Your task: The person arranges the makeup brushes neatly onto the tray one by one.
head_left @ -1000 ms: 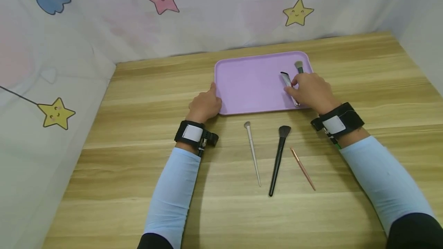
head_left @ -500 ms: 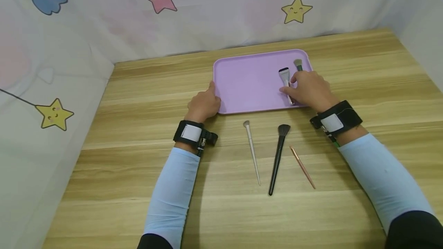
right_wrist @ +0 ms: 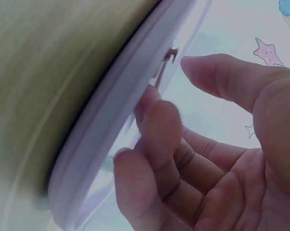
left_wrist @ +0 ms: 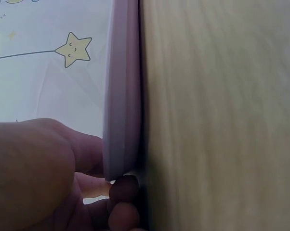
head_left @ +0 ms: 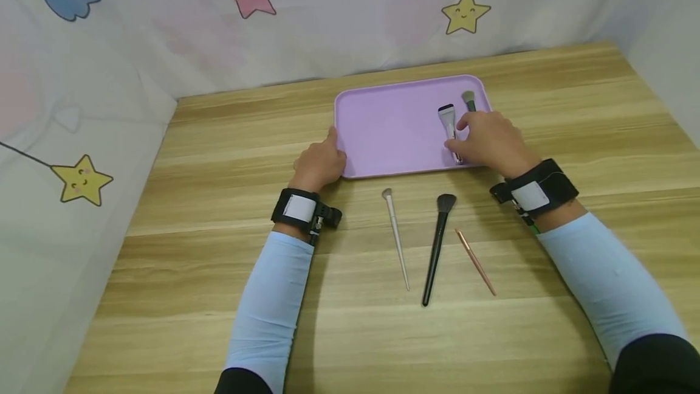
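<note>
A lilac tray (head_left: 391, 126) lies near the back of the table. My left hand (head_left: 319, 166) holds its front left corner, the thumb (left_wrist: 89, 149) at the rim and the other fingers curled by the corner. Over the tray's right end is my right hand (head_left: 494, 141), thumb and fingers spread apart. Under its thumb lies a flat makeup brush (head_left: 447, 117) with a wide silver ferrule and dark bristles. In the right wrist view the thumb stands off from this brush's handle end (right_wrist: 170, 55). A green makeup brush (head_left: 469, 101) with pale bristles is partly hidden behind the right hand.
In front of the tray, a slim silver makeup brush (head_left: 395, 233), a large black makeup brush (head_left: 437, 248) and a short rose-gold one (head_left: 477, 263) lie on the wooden table (head_left: 229, 199). A printed curtain (head_left: 328, 35) hangs along the table's back edge.
The flat brush has rolled from its side to lie face up on the tray, and my right thumb and fingers have loosened from it. The left hand stays at the tray corner.
</note>
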Demonstrator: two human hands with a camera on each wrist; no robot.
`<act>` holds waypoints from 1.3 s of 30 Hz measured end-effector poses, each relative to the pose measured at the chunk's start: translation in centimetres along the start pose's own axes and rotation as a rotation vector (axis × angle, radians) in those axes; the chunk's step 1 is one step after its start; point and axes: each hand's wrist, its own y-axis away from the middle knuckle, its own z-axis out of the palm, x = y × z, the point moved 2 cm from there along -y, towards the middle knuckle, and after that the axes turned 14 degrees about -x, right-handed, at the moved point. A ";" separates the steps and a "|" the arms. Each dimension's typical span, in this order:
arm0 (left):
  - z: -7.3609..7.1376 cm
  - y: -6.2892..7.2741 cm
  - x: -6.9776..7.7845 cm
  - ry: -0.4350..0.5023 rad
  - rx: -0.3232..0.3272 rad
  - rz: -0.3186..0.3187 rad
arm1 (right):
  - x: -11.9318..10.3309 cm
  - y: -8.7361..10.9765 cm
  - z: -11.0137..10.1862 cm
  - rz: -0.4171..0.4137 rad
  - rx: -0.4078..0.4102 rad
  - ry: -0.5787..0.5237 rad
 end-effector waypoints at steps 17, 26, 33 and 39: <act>0.0 -0.2 -0.1 0.003 -0.002 -0.001 | -1.3 1.5 -0.1 -0.078 0.031 0.032; 0.0 -0.3 -0.3 0.009 -0.003 0.001 | -2.0 1.9 -0.1 -0.125 0.037 0.035; 0.0 -0.4 -0.3 0.012 -0.001 0.002 | -2.3 2.2 -0.1 -0.153 0.043 0.051; -0.1 -0.4 -0.2 0.009 0.000 0.004 | -2.6 2.7 -0.2 -0.173 0.032 0.068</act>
